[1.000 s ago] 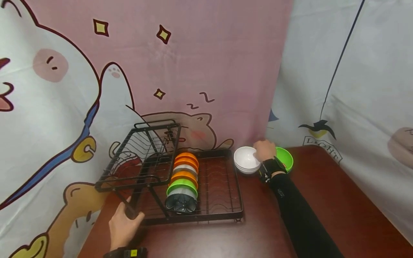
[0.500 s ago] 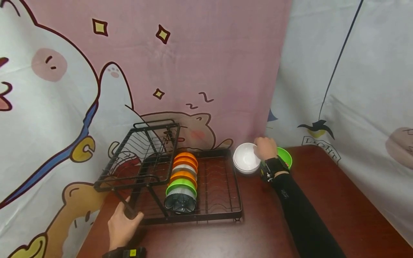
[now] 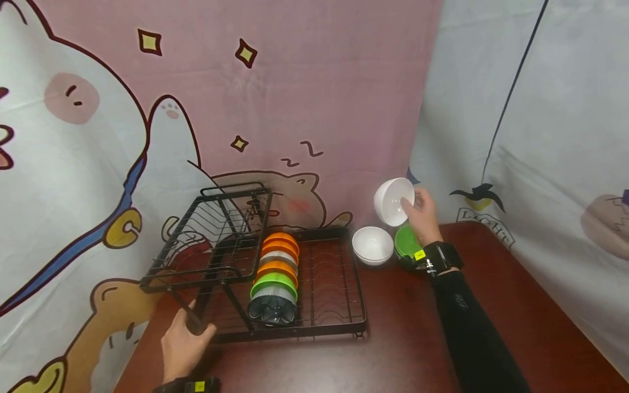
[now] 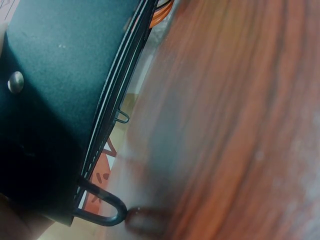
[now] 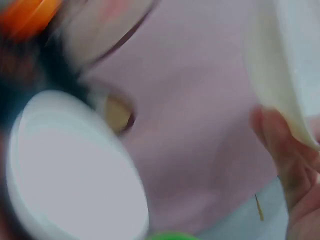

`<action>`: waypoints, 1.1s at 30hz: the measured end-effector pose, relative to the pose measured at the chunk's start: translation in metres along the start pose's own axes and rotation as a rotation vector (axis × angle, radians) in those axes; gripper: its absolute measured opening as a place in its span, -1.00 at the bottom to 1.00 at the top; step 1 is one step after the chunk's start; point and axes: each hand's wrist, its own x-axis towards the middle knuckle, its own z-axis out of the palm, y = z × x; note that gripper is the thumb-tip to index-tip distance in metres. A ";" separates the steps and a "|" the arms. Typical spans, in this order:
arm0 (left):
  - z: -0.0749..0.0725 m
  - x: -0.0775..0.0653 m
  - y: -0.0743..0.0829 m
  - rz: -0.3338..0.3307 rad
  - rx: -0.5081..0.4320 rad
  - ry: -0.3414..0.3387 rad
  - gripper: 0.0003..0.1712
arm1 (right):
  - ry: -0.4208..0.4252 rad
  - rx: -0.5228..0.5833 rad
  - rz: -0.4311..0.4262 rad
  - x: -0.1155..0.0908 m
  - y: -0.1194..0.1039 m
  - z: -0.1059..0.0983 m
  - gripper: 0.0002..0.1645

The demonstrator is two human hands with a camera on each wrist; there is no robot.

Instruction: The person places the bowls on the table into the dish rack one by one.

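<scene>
My right hand pinches the rim of a white bowl, which is tilted on its side in the air above the table. In the right wrist view the fingers lie on both sides of its wall. Below stand more white bowls, stacked, beside green bowls partly covered by my wrist. My left hand grips the near left corner of a black dish rack. A row of orange, white and green bowls stands on edge in the rack, with a dark, clear scalloped dish at its front.
The rack's raised upper shelf covers its left part. Wire slots fill the rack's right side. A dark red wooden table carries everything, and a printed cloth hangs right behind it.
My right hand has lifted one white bowl off the stack, up and slightly right, and tilted it. The remaining white bowls stay on the table. My left hand keeps its grip on the rack.
</scene>
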 end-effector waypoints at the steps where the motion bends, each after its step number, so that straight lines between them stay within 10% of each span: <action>1: 0.000 0.000 -0.001 0.001 0.002 0.000 -0.16 | -0.001 0.119 0.044 -0.001 -0.001 -0.001 -0.63; 6: -0.001 -0.002 -0.003 0.002 0.001 -0.004 -0.16 | -0.041 0.635 0.208 -0.009 -0.005 -0.002 -0.48; 11: 0.000 -0.002 -0.003 -0.010 -0.004 -0.004 -0.15 | -0.154 0.789 0.253 -0.018 -0.008 0.001 -0.41; 33: -0.001 0.001 0.001 -0.034 0.005 -0.036 -0.12 | -0.016 0.409 0.230 -0.018 0.008 0.020 -0.04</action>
